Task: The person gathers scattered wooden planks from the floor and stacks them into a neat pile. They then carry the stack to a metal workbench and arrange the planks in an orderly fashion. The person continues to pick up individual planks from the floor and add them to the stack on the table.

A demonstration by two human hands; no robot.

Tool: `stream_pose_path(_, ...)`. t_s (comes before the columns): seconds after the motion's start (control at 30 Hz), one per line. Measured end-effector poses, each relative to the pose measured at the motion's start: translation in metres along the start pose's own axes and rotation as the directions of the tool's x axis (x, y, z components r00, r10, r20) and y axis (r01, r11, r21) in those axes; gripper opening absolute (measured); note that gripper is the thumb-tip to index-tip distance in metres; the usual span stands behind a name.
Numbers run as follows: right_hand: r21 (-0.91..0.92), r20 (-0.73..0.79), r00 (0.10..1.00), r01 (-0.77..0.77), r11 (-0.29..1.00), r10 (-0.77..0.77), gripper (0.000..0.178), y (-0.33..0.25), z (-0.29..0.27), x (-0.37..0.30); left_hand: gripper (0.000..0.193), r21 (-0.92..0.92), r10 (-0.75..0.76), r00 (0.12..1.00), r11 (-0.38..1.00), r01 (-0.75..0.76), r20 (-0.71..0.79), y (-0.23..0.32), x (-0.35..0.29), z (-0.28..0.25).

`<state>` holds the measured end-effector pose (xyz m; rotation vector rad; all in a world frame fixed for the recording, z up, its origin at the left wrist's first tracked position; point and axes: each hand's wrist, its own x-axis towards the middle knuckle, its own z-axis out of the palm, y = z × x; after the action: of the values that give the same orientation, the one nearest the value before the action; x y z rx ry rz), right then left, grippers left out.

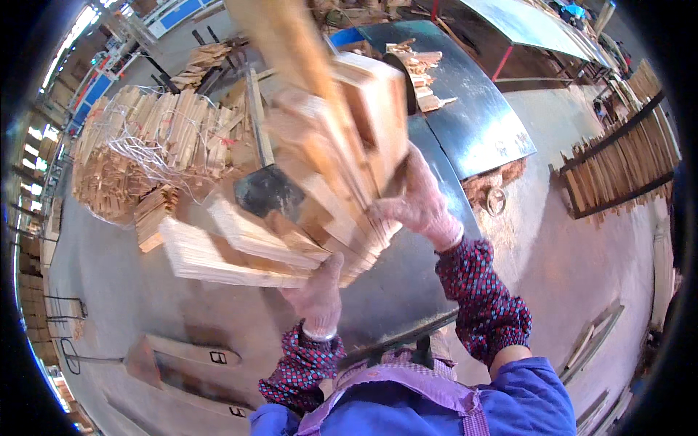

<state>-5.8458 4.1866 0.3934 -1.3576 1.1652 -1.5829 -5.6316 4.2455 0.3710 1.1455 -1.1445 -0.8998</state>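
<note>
- At far left, a large bundle of wood strips (149, 145) tied with white string stands on the floor (94, 269), well apart from the person.
- At near left, a pallet truck (174, 370) lies low; a broad stretch of floor separates it from the bundle.
- The left hand (318, 294), gloved, has its grip closed around the near ends of the wooden boards (251, 243), thumb on top.
- The boards are spread like a fan, held up between both hands over the worktop (414, 283); the leftmost reach out past its left edge, and the far ones blur.
- The right hand (422, 203), also gloved, closes its grip on the right side of the fan, thumb toward the middle.
- The worktop's near edge runs just in front of the person's body; farther off, wood offcuts (423, 69) lie on it beside a dark disc (401, 81).
- Below its right edge sits a handwheel (495, 202).
- At right, a wide strip of floor runs between the worktop and a rack of slats (622, 166).
</note>
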Motion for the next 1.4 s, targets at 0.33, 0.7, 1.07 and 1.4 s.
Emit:
stream_pose_path(0.33, -0.892, 0.367, 0.797, 0.156, 0.423, 0.479, 0.068, 0.109, 0.04, 0.023, 0.054, 0.069, -0.698, 0.637, 0.69, 0.721, 0.327, -0.117, -0.078, -0.028)
stream_pose_path(0.7, -0.896, 0.107, 0.994, 0.102, 0.432, -0.014, 0.07, 0.114, 0.058, -0.035, 0.032, 0.684, -0.733, -0.037, 0.615, 0.392, 0.68, -0.158, -0.05, -0.071)
stream_pose_path(1.07, 0.374, -0.124, 0.248, -0.885, 0.277, 0.961, 0.063, 0.046, 0.069, -0.264, 0.053, 0.328, -0.127, 0.318, 0.608, -0.724, 0.939, -0.112, 0.135, 0.104)
stream_pose_path(1.4, 0.331, -0.279, 0.433, -0.794, 0.51, 0.857, 0.042, 0.066, 0.034, -0.246, 0.065, 0.598, -0.448, 0.461, 0.235, -0.766, 0.766, -0.122, 0.076, 0.133)
